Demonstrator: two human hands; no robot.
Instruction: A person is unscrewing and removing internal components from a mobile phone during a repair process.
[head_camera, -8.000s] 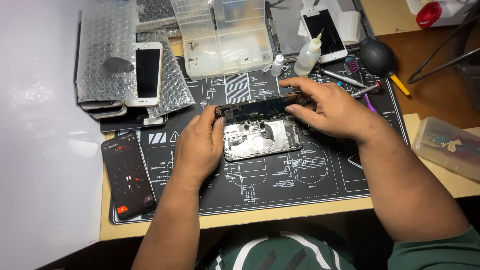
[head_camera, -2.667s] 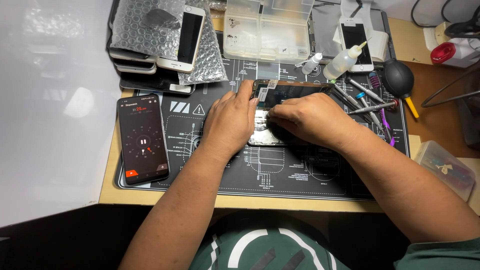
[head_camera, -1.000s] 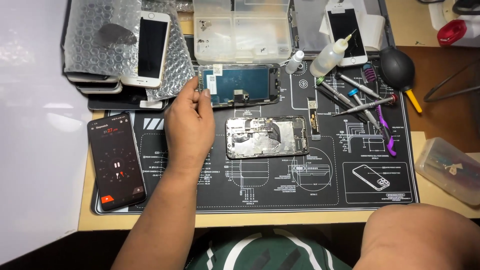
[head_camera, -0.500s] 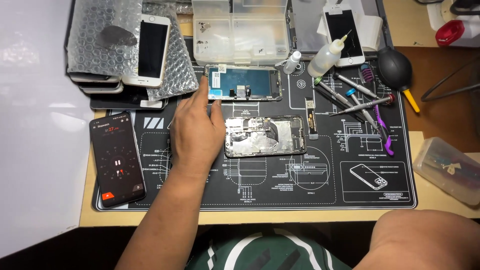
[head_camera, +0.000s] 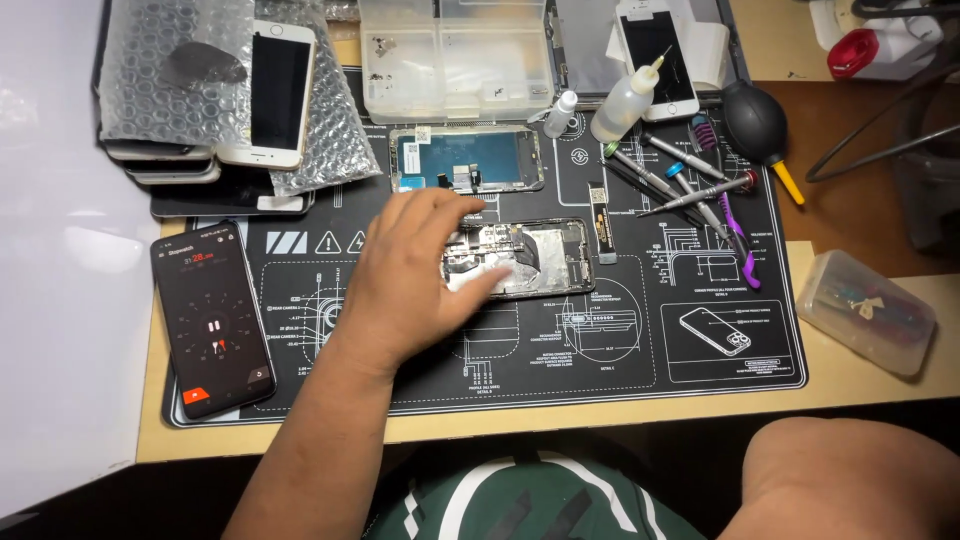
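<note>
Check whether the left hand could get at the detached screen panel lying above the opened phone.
Probably yes: the left hand rests on the opened phone, and the detached screen panel lies apart just beyond its fingers, with only bare mat between.

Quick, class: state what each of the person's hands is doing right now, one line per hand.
Left hand: open, fingers spread, resting on the opened phone body, gripping nothing.
Right hand: out of view; only the forearm shows at the lower right.

1. A phone repair bench: a black printed work mat (head_camera: 700, 360) covers the table.
2. An opened phone (head_camera: 530, 258), small screwdrivers (head_camera: 690, 190) and a clear parts box (head_camera: 455, 55) lie on it.
</note>
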